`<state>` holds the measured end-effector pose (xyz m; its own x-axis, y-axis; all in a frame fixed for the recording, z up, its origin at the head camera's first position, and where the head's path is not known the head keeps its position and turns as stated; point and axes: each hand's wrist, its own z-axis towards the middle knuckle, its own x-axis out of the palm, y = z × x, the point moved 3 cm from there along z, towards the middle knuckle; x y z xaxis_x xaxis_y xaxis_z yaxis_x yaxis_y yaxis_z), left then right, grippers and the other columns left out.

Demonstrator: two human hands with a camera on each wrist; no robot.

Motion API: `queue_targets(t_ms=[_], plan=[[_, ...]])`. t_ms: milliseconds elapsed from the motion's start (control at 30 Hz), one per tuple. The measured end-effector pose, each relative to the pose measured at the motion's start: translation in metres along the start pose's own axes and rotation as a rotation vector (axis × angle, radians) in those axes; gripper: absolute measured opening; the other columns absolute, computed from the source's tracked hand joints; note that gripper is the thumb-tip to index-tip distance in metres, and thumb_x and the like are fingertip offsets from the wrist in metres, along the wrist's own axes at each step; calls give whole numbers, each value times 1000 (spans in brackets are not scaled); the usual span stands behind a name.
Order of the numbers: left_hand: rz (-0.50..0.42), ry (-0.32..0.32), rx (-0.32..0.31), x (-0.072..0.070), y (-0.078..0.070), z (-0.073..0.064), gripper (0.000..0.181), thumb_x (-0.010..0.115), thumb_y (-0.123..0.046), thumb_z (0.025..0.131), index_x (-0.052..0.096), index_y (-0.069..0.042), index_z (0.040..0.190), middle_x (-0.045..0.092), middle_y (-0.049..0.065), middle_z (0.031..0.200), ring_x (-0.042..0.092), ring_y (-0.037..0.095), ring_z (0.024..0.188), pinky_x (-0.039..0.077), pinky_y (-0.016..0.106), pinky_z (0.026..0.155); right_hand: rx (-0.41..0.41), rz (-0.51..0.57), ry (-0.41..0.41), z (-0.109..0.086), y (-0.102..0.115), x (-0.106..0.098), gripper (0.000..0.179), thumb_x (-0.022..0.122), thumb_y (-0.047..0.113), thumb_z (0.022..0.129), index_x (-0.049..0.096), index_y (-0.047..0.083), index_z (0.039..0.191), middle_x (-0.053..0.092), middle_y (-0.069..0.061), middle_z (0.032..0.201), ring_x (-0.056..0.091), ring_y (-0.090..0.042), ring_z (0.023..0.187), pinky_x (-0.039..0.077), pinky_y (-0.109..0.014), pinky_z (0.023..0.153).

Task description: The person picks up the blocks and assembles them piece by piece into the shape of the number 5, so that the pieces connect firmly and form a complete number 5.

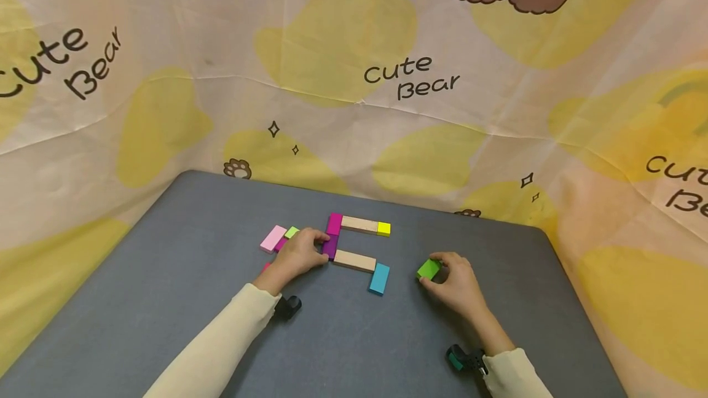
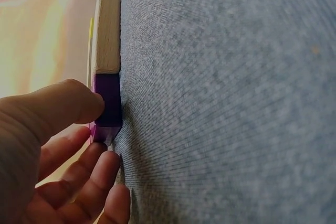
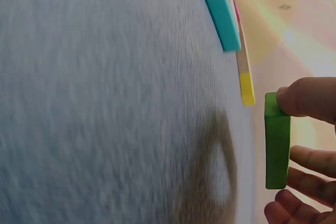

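Reaching in from the near edge of the grey table (image 1: 166, 275), both arms are stretching forward in cream sleeves, wrist cams strapped on.

The left hand (image 1: 298, 255) is lying knuckles-up over the left end of the block layout, fingers curling toward the purple block (image 1: 330, 246). In the left wrist view the thumb (image 2: 68, 106) is pressing on that block's side while the other fingers are fanning out loosely under it, so it's pinching the purple block rather than just resting there. That block is sitting flat on the table, end-on against the lower wood block (image 1: 354, 260), with a magenta block (image 1: 334, 223) just behind it.

The right hand (image 1: 456, 284) is sitting further right, well apart from the layout, fingers curling round the green block (image 1: 428, 269). The right wrist view is showing the thumb on the block's upper end and the fingertips (image 3: 310, 161) on its far side, so it's clamped on it. The green one looks tipped up on edge, at or just above the table surface; I can't tell which.

Also hanging around: the upper wood block (image 1: 359, 223) with a yellow block (image 1: 384, 228) at its end, a teal block (image 1: 379, 279) beside the lower wood one, and a pink block (image 1: 273, 238) off to the left.
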<state>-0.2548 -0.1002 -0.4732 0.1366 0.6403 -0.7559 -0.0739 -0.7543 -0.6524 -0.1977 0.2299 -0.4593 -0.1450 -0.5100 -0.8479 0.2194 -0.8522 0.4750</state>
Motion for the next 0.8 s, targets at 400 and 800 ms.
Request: queue_targets(t_ms=[400,800], plan=[[9,-1,11,-1,0,0,40,80,-16,74,71,-10,112,68,7,112,57,19,88,49,39,81,-58,24,28,-9,27,11,49,83,25,71,66,8,114,65,-9,111,56,-25,97,49,-39,77],[15,-3,8,0,-1,2,40,79,-16,74,71,-12,113,69,6,111,59,19,90,49,39,81,-138,92,120,-19,55,26,46,85,26,69,67,14,109,64,1,109,52,-13,95,48,-31,76]])
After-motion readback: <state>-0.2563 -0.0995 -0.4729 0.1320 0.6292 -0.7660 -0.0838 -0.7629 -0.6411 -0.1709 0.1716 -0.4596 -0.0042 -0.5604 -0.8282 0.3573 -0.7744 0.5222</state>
